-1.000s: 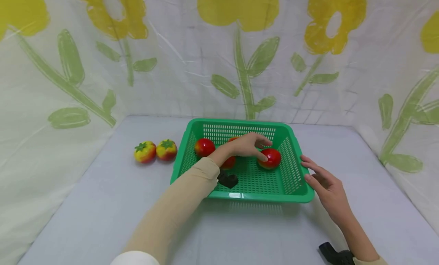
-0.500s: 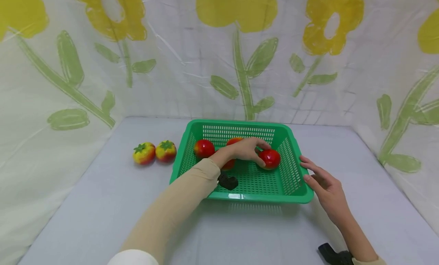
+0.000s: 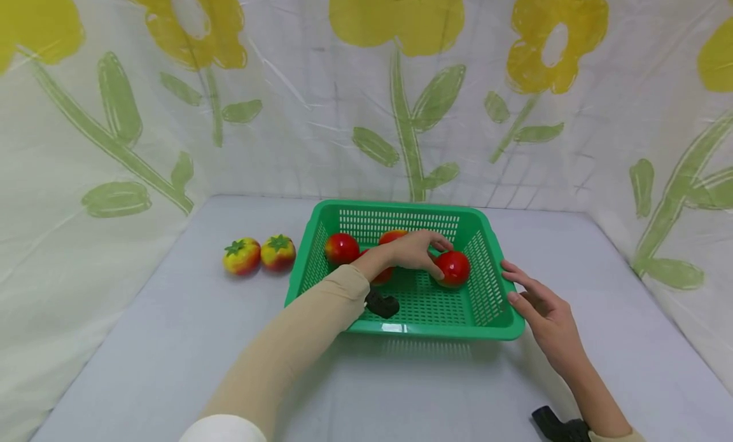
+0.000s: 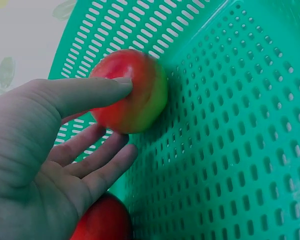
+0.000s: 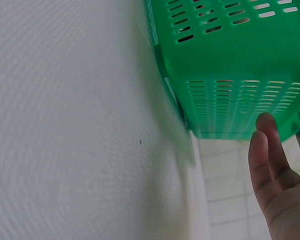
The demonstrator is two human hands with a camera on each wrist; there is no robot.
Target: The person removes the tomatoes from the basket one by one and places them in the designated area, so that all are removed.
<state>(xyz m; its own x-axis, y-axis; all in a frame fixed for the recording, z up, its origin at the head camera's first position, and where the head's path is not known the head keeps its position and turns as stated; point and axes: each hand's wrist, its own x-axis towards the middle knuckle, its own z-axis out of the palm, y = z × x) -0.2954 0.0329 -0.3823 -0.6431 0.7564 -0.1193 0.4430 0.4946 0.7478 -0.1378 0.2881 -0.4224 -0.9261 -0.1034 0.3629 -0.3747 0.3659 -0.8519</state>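
My left hand [image 3: 415, 250] is inside a green plastic basket [image 3: 435, 330], its thumb at the left side of a shiny red toy fruit [image 3: 454, 268]. In the left wrist view, the thumb lies across a red and yellow-green fruit [image 4: 132, 92], while the other fingers [image 4: 97, 160] stretch loosely below it. My right hand [image 3: 546, 321] is at the basket's right side, fingertips and thumb against the rim with fingers spread. Its wrist view shows loose fingers [image 5: 267, 150] beside the slotted basket wall [image 5: 240, 100].
More red fruits lie in the basket: one at the left [image 3: 342, 248], another at the back [image 3: 392, 236], and one partly behind my left wrist [image 3: 382, 275]. Outside, left of the basket, two red-yellow fruits with green leafy tops [image 3: 242, 256] sit on the white table [image 3: 172, 340]. A flower-painted sheet [image 3: 286, 111] hangs behind.
My left thumb has slid from the fruit's front to its left side, and the fruit has shifted slightly right and nearer. The right hand and basket have stayed in place.
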